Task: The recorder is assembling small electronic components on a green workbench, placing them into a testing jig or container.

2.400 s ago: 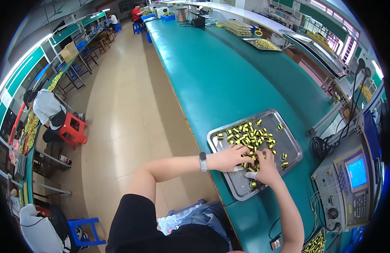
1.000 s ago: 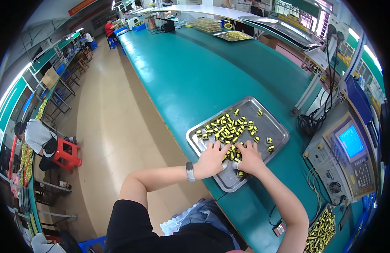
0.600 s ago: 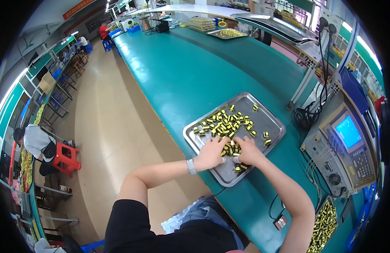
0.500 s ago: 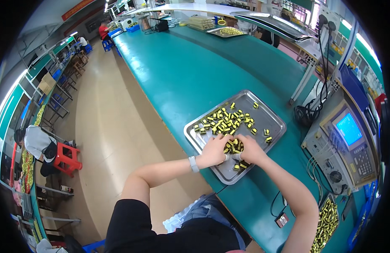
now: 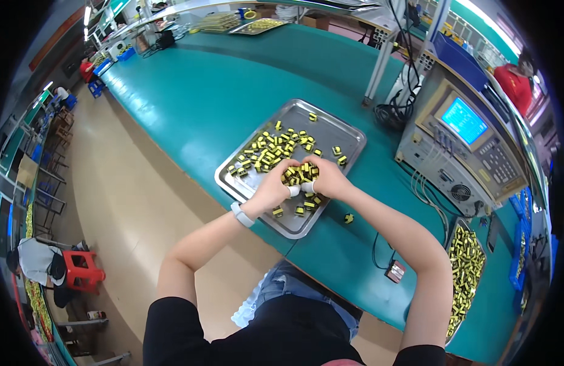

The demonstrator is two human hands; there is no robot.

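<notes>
A metal tray on the green bench holds many small yellow-and-black transformers, loosely spread. Over the tray's near part, my left hand and my right hand curve toward each other. Between them they cup a heap of the transformers, with fingers round the far side and thumbs on the near side. White covers sit on both thumbs. A few transformers lie below my hands in the tray. One single transformer rests on the bench beside the tray, under my right forearm.
To the right stands a bench instrument with a lit blue screen and cables. A second tray, full of transformers, lies by my right elbow. A small box with a cord is on the bench. Other people sit at left.
The view has swung right, so tray and hands appear farther left and higher. My hands still cup the heap. The single transformer on the bench and a person in red at right now show.
</notes>
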